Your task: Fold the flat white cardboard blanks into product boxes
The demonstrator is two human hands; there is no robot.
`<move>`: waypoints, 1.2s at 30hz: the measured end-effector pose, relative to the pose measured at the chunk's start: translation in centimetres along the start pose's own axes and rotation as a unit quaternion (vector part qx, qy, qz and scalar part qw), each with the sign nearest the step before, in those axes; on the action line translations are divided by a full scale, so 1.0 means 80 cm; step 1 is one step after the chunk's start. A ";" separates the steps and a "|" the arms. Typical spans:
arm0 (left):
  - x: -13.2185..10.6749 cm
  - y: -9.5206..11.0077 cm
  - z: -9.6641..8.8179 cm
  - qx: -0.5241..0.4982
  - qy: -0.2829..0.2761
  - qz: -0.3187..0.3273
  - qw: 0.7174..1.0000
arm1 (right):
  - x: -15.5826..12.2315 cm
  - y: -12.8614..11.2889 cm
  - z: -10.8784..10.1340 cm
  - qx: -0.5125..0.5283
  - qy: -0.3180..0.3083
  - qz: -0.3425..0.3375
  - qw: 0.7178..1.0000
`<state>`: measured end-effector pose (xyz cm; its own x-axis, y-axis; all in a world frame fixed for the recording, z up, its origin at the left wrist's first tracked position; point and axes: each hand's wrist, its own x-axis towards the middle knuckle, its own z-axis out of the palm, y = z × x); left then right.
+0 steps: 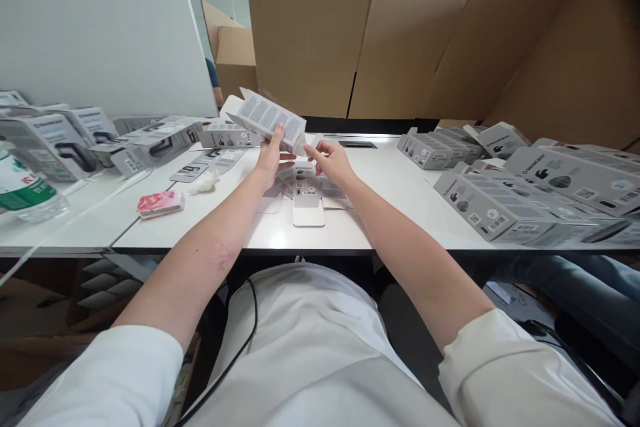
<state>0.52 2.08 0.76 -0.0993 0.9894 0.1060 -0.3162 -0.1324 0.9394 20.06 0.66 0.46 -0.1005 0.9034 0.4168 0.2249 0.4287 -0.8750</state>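
Note:
A small grey-and-white printed carton (pixel 267 118) is held tilted above the desk, its far-left end showing raised flaps. My left hand (pixel 273 159) grips it from below, fingers wrapped round its near side. At the carton's right end, my right hand (pixel 330 159) pinches a white end flap (pixel 301 145) between thumb and fingers. Beneath both hands lie flattened cartons (pixel 307 197) of the same print, partly hidden by my hands. Just behind my left hand rests another grey carton (pixel 227 135).
Rows of grey cartons (pixel 500 203) fill the desk's right side; more boxes (pixel 55 143) stand on the left. A pink-and-white packet (pixel 160 204), crumpled tissue (pixel 206 183) and water bottle (pixel 25 190) lie left. Large cardboard boxes (pixel 315 27) rise behind the desk (pixel 400 207).

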 end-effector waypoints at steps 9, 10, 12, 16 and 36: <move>0.009 0.000 -0.004 -0.018 0.035 0.033 0.999 | -0.002 -0.003 -0.002 0.037 0.009 -0.003 0.999; 0.009 0.000 -0.004 -0.020 0.037 0.034 0.999 | -0.004 -0.004 -0.003 0.033 0.008 -0.009 0.999; 0.009 0.001 -0.005 -0.024 0.037 0.030 0.999 | -0.007 -0.008 -0.003 0.021 0.007 -0.017 1.000; 0.010 0.002 -0.007 -0.033 0.028 0.009 0.999 | -0.010 -0.014 -0.003 0.004 0.011 -0.028 1.000; -0.003 -0.003 -0.002 0.011 -0.067 0.026 0.997 | -0.016 -0.021 -0.002 -0.037 0.028 -0.069 0.997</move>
<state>0.42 1.89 0.46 0.0122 0.9806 0.1956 -0.2931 -0.1836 0.9383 19.99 -1.17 1.44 -0.0812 0.8338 0.5460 0.2835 0.5445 -0.7894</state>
